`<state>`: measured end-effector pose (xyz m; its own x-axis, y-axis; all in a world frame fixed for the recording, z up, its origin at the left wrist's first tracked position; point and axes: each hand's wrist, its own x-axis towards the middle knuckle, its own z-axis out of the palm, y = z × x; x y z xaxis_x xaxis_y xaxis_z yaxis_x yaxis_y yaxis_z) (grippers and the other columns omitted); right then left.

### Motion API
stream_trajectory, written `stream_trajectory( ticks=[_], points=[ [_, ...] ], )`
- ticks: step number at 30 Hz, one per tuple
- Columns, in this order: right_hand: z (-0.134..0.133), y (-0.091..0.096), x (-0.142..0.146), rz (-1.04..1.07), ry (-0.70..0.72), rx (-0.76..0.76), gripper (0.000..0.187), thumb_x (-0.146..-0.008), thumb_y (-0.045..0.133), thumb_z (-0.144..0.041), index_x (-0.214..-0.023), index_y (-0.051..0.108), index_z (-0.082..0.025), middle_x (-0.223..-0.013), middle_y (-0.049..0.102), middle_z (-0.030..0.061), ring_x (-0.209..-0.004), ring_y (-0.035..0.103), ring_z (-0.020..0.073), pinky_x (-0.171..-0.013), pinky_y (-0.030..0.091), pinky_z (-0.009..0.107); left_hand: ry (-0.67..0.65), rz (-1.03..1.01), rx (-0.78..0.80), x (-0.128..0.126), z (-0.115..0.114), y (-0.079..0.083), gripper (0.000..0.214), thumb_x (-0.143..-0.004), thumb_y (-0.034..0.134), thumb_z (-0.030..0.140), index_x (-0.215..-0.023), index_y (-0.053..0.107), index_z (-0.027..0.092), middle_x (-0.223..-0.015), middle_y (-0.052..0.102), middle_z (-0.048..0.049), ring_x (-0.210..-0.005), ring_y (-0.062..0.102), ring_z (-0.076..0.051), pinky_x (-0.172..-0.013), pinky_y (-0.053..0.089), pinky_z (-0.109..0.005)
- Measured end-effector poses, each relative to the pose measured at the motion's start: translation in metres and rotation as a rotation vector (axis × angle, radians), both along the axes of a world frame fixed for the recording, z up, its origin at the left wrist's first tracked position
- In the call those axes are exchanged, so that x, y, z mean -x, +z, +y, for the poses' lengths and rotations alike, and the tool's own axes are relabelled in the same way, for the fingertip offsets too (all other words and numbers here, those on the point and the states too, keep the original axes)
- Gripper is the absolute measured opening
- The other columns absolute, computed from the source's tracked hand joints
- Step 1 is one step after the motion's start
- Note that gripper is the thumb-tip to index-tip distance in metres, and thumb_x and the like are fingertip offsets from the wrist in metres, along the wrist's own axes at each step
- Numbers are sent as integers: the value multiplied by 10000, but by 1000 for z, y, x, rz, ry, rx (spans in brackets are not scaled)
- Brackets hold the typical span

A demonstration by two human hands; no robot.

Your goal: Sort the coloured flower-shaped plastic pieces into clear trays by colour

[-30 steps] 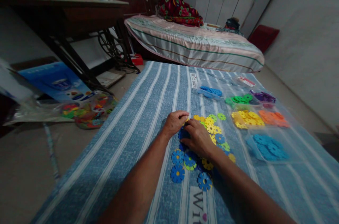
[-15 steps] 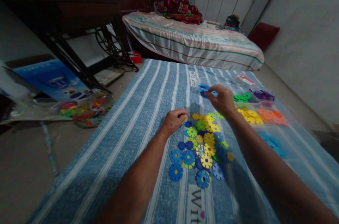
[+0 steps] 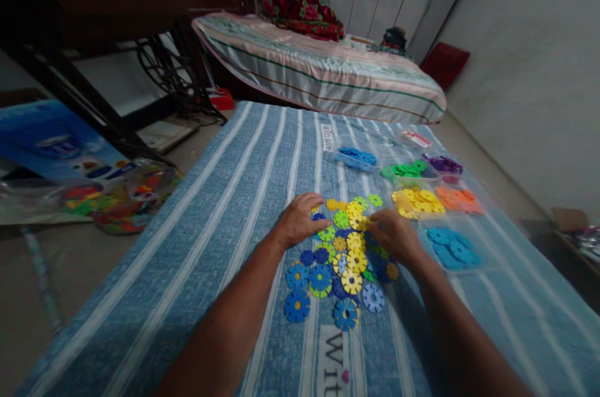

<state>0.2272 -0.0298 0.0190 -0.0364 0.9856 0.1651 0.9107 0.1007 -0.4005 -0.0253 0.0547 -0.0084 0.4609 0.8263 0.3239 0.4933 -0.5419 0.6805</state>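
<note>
Yellow, blue and green notched plastic discs, clustered at lower centre of the frame, left hand spread at their left edge, right hand curled at their right, its grip unclear.

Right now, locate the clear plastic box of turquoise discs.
Head view, right side: the box of turquoise discs sits nearer than the clear box of yellow discs.

Left hand spread, right hand perhaps pinched.

Free passage over striped cloth left of the hands, discs between them, plastic boxes obstructing forward right
</note>
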Motion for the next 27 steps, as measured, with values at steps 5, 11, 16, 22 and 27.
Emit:
stream_trajectory(
  ticks=[5, 11, 16, 22, 27],
  points=[
    [-21, -20, -10, 97, 7, -25, 243, -822, 639, -351, -995, 706, -194, -1061, 701, 107, -1001, 645, 260, -889, 507, 403, -62, 130, -18, -2, -1, 1, 716, -560, 866, 406, -1205, 661, 173, -1370, 582, -155, -1322, 483, -349, -1140, 371, -522],
    [-23, -23, -9, 191, -7, -39, 190, -792, 670, -342, -922, 705, -208, -1076, 691, 100, -1017, 644, 262, -909, 508, 421, -39, 124, -42, -1, 3, -7, 552, -630, 820, 339, -1147, 688, 200, -1334, 618, -118, -1296, 515, -312, -1128, 394, -499],
    [-23, -17, -11, 223, -31, -16, 169, -768, 678, -309, -907, 694, -215, -1011, 703, 78, -969, 655, 258, -877, 518, 414, -9, 99, -49, -1, 6, -10, 355, -717, 736, 282, -1057, 717, 184, -1261, 665, -118, -1228, 574, -277, -1084, 446, -467],
    [-24, -20, -12, 212, -54, -34, 173, -775, 659, -343, -894, 683, -220, -961, 704, 72, -919, 658, 255, -845, 523, 422, 9, 33, -46, -2, 6, -11, 242, -764, 663, 227, -994, 735, 204, -1190, 701, -86, -1158, 618, -244, -1055, 479, -444],
    [-25, -19, -12, 242, -80, -40, 188, -762, 661, -376, -873, 683, -225, -916, 707, 66, -868, 661, 248, -803, 529, 408, 19, 11, -57, -3, 6, -14, 227, -777, 624, 187, -973, 737, 204, -1167, 711, -78, -1146, 626, -230, -1041, 492, -437]
  ],
)
